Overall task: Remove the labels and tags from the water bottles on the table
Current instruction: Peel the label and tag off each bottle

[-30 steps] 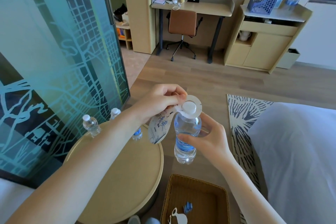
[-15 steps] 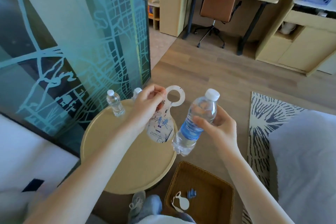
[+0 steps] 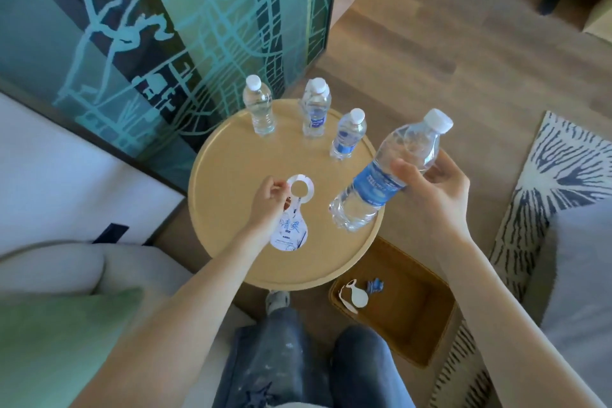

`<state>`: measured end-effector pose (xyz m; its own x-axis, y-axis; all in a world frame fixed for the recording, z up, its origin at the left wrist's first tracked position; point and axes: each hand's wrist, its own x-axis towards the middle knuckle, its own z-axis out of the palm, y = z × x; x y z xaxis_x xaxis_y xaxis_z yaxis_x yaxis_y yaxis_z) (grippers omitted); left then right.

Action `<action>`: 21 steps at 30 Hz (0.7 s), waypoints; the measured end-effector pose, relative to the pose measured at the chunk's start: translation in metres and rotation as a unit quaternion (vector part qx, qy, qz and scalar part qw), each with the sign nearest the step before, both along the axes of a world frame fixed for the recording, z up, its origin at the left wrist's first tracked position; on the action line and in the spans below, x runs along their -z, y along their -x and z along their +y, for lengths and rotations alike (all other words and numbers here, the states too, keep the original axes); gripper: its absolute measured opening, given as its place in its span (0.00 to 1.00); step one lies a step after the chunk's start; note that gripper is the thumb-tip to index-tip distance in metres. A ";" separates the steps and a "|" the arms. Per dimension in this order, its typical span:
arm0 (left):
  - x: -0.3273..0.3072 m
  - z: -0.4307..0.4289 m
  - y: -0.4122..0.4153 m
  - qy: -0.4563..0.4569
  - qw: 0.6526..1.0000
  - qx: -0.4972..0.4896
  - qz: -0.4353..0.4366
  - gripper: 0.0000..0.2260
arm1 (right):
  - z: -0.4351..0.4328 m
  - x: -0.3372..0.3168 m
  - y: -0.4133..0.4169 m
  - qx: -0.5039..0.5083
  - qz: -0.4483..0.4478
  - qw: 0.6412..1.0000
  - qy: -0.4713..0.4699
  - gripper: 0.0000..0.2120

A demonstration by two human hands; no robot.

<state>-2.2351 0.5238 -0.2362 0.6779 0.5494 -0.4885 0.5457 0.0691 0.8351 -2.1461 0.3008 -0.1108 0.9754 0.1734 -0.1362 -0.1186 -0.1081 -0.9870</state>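
My right hand (image 3: pixel 433 189) grips a clear water bottle (image 3: pixel 387 172) with a blue label, tilted with its white cap up to the right, above the right side of the round table (image 3: pixel 231 175). My left hand (image 3: pixel 270 200) pinches a white neck tag (image 3: pixel 293 219) with a ring hole, hanging over the table's middle. Three more bottles stand at the table's far edge: a bare one (image 3: pixel 259 106), one with a tag around its neck and a blue label (image 3: pixel 316 109), and one with a blue label (image 3: pixel 347 134).
A brown wicker basket (image 3: pixel 414 318) on the floor right of the table holds a torn white tag (image 3: pixel 355 297) and a blue scrap (image 3: pixel 375 285). A frosted glass panel (image 3: pixel 165 26) stands behind the table. A patterned rug (image 3: pixel 563 169) lies to the right, and my knees (image 3: pixel 298 358) are below.
The neck tag came off the bottle's cap. My left hand carried it down and left over the table, while my right hand tilted the bottle and moved it right. The view swung downward.
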 end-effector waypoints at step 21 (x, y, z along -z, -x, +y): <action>0.107 0.021 -0.004 -0.052 0.981 0.043 0.179 0.18 | 0.016 0.070 0.005 0.008 0.025 0.999 -0.024 0.23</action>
<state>-2.2310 0.5449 -0.3432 0.5188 0.5575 -0.6481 0.8060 -0.0662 0.5882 -2.1512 0.3171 -0.1808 0.9704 0.1650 -0.1765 -0.1691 -0.0582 -0.9839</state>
